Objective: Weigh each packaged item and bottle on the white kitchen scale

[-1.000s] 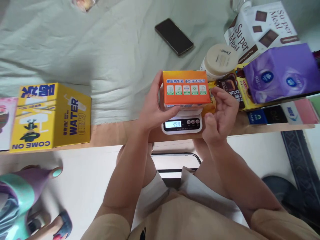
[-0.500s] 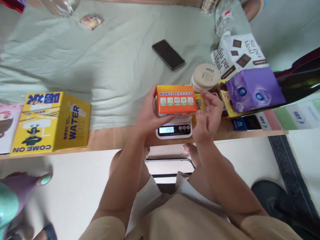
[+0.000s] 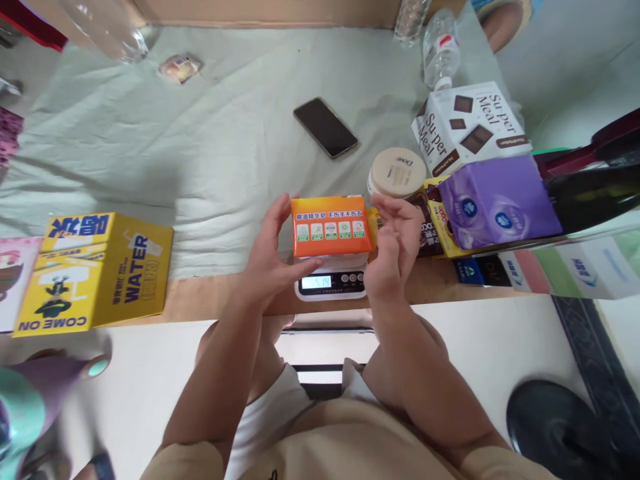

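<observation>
An orange soap pack (image 3: 331,228) with Chinese print rests on a small white kitchen scale (image 3: 333,295), near the table's front edge. The lit display appears to read 514. My left hand (image 3: 270,257) is open at the pack's left end, fingers along its side and thumb stretched out below its front edge. On the other side my right hand (image 3: 395,247) stands open, fingers loosely bent and set apart from the pack. The pack hides most of the scale's plate. A yellow wrapper behind my right fingers is partly covered.
A phone (image 3: 326,127) lies on the green cloth (image 3: 225,133). At right are a Dove jar (image 3: 399,172), a Su-per Meal box (image 3: 473,127), a purple tissue pack (image 3: 500,203) and a plastic bottle (image 3: 441,50). A yellow carton (image 3: 100,273) stands at left.
The display has gone from 494 to about 514. My left thumb has come slightly away from the pack's front. The whole view has shifted, with things now lower and further left.
</observation>
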The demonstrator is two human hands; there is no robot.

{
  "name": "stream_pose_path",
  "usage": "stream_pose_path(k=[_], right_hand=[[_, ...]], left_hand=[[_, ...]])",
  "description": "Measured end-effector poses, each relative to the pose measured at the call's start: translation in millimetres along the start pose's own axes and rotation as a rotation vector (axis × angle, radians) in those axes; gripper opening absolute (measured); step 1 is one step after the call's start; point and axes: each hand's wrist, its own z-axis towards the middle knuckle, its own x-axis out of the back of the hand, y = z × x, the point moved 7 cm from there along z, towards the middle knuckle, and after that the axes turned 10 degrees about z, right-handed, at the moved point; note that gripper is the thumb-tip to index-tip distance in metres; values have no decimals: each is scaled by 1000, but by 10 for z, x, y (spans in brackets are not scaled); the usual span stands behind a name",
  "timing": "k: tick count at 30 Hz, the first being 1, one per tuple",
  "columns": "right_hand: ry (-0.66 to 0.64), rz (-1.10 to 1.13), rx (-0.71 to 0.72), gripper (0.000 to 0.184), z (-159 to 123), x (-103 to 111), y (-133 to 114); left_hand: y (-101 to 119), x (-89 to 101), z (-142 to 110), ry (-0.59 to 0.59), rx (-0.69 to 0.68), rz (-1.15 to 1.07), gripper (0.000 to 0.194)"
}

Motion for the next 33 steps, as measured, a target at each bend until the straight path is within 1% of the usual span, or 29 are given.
stream_pose_path(k=[2, 4, 7, 8, 10, 11, 14, 16, 17, 20, 22, 25, 27, 29, 31, 33], right_hand=[[16, 21, -22, 32, -5, -13, 10], [16, 26, -57, 32, -6, -23, 30], [50, 34, -94, 31, -4, 3, 45], [68, 38, -95, 30, -1, 16, 42], [105, 48, -89, 29, 6, 42, 31], [117, 52, -86, 28, 10, 50, 27], [125, 58, -98, 29, 21, 64, 30], [111, 62, -119, 30, 24, 71, 41], [105, 66, -130, 31, 24, 77, 47], [106, 88, -154, 31, 28, 109, 49], [107, 102, -172, 30, 38, 127, 42], [120, 133, -226, 29, 69, 151, 41], [155, 157, -254, 29, 98, 181, 45], [195, 169, -264, 29, 132, 211, 46], [234, 171, -265, 30, 159, 235, 47], [271, 174, -262, 30, 174, 251, 44]], left_hand=[[95, 51, 69, -6, -19, 19, 121], [209, 114, 184, -75, 1, 98, 116], [415, 166, 406, -283, 55, 378, 99], [505, 157, 485, -351, 41, 468, 101], [687, 79, 638, -461, -15, 610, 103], [758, 9, 702, -514, -37, 671, 98], [889, -218, 841, -617, -92, 849, 75], [926, -320, 896, -644, -110, 903, 61], [932, -347, 916, -652, -103, 911, 58], [928, -348, 963, -677, -21, 927, 60], [951, -329, 979, -714, 32, 961, 62], [1062, -306, 1004, -758, 29, 1052, 62], [1159, -284, 1058, -729, 4, 1103, 63], [1248, -265, 1158, -663, -27, 1121, 65], [1311, -269, 1307, -610, -67, 1126, 68], [1354, -292, 1512, -581, -114, 1124, 75]])
